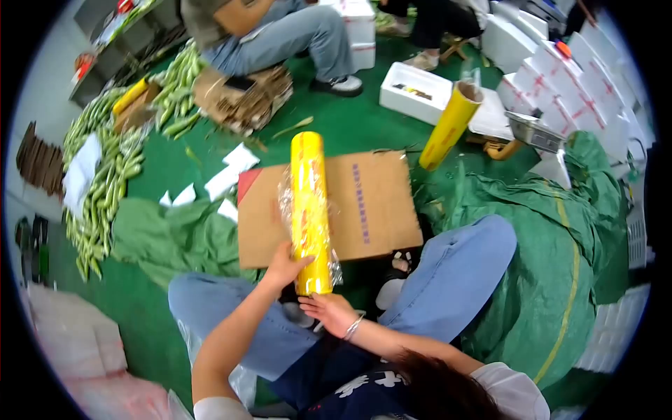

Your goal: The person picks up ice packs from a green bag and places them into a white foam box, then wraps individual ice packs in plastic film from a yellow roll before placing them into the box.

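A long yellow roll of clear film [309, 203] lies lengthwise over a flat brown cardboard box [378, 203], its near end reaching past the box's front edge. Loose clear film hangs wrinkled along its sides. My left hand [283, 267] grips the roll's left side near that end, thumb over the top. At the near end of the roll is my right hand [330, 311], fingers extended and touching it, palm side hidden.
Green vegetables [105, 203] are heaped at the left. Green sacks [539, 245] lie on the right. Behind the box stand another yellow roll [451, 126] and a white foam box [414, 92]. A seated person [294, 42] is at the top.
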`<state>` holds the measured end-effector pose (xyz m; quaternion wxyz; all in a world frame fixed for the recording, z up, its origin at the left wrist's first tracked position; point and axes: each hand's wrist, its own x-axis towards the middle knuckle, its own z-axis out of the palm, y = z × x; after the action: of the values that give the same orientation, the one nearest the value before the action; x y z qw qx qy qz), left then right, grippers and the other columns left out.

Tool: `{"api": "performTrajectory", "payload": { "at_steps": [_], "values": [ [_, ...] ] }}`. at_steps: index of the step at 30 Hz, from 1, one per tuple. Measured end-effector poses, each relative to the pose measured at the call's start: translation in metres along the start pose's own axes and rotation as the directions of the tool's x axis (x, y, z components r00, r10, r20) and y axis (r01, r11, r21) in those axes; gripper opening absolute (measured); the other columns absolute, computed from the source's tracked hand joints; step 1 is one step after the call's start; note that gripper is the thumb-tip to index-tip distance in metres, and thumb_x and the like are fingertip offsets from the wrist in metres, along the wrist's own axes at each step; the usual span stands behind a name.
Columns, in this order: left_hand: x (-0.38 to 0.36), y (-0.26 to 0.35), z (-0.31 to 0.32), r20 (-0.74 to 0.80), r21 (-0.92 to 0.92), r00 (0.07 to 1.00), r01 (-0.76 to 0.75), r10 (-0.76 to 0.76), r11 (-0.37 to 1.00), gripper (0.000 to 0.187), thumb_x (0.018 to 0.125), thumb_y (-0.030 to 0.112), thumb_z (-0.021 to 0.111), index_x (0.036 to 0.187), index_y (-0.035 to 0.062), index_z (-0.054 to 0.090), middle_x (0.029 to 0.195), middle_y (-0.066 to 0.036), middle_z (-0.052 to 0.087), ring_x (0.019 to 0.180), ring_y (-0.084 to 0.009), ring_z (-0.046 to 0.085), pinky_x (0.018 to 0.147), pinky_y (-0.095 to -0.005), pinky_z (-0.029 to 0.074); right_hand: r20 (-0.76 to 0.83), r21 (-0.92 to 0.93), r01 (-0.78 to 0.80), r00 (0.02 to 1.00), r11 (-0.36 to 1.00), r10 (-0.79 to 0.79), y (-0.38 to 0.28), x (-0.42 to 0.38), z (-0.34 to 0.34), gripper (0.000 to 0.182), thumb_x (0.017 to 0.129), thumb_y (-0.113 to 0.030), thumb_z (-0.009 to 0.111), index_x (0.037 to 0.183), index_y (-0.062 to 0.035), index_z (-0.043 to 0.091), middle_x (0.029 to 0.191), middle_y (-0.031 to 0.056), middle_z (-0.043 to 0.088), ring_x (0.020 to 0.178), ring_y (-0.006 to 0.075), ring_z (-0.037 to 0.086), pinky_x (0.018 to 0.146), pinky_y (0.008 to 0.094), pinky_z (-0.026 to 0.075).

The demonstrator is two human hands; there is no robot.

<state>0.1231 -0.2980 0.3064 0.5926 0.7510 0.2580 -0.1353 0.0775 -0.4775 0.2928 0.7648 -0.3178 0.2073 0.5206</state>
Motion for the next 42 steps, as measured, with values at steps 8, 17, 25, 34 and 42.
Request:
{"api": "performTrajectory", "payload": {
  "at_steps": [8, 17, 25, 34, 42],
  "values": [
    [-0.007, 0.003, 0.008, -0.146, 0.074, 0.989, -0.014, 0.025, 0.997, 0.086, 0.074, 0.037, 0.079, 0.131, -0.0103, 0.035, 0.119, -0.027, 0.056, 0.108, -0.0309, 0.06, 0.092, -0.0363, 0.047, 0.191, -0.927, 0.361, 0.691, 0.103, -0.697, -0.152, 0.005, 0.005, 0.058, 0.084, -0.033, 0.069, 0.118, 0.0026, 0.038, 0.105, 0.0219, 0.055, 0.081, 0.0283, 0.06, 0.073, 0.0381, 0.05],
    [-0.034, 0.018, -0.019, -0.299, 0.021, 0.915, -0.278, 0.271, 0.96, 0.022, 0.08, 0.014, 0.073, 0.089, -0.0047, 0.065, 0.076, -0.006, 0.065, 0.069, -0.0133, 0.055, 0.064, -0.031, 0.046, 0.222, -0.788, 0.487, 0.794, 0.375, -0.565, -0.257, 0.076, 0.051, 0.03, 0.092, -0.024, 0.061, 0.069, -0.0079, 0.051, 0.057, 0.0014, 0.054, 0.048, 0.0111, 0.053, 0.047, 0.0263, 0.045],
    [-0.059, 0.077, -0.07, -0.538, -0.015, 0.758, -0.446, 0.369, 0.895, 0.014, 0.084, 0.013, 0.07, 0.082, 0.0009, 0.064, 0.063, 0.004, 0.056, 0.049, -0.0023, 0.042, 0.042, -0.0206, 0.03, 0.384, -0.637, 0.696, 0.659, 0.331, -0.647, -0.286, -0.003, 0.094, 0.032, 0.095, -0.023, 0.057, 0.07, -0.0071, 0.048, 0.06, -0.002, 0.045, 0.055, 0.0087, 0.048, 0.058, 0.0256, 0.047],
    [-0.126, 0.122, -0.032, -0.198, -0.456, 0.962, -0.261, 0.189, 0.851, 0.015, 0.088, 0.005, 0.062, 0.101, -0.0014, 0.06, 0.064, 0.001, 0.055, 0.051, -0.0058, 0.047, 0.047, -0.0211, 0.037, 0.436, -0.414, 0.772, 0.633, 0.482, -0.64, -0.311, -0.046, 0.107, 0.023, 0.101, -0.021, 0.044, 0.083, -0.007, 0.047, 0.075, 0.0013, 0.046, 0.071, 0.0136, 0.049, 0.069, 0.031, 0.047],
    [-0.108, -0.028, 0.08, -0.511, -0.392, 0.852, -0.118, -0.109, 0.912, 0.063, 0.084, 0.021, 0.071, 0.132, 0.0022, 0.035, 0.12, -0.018, 0.048, 0.102, -0.0261, 0.054, 0.08, -0.0379, 0.051, 0.623, -0.301, 0.889, 0.458, 0.347, -0.634, -0.338, -0.077, 0.155, 0.026, 0.102, -0.021, 0.041, 0.083, -0.0053, 0.047, 0.077, 0.0036, 0.048, 0.073, 0.0157, 0.05, 0.072, 0.0325, 0.046]
  ]
}}
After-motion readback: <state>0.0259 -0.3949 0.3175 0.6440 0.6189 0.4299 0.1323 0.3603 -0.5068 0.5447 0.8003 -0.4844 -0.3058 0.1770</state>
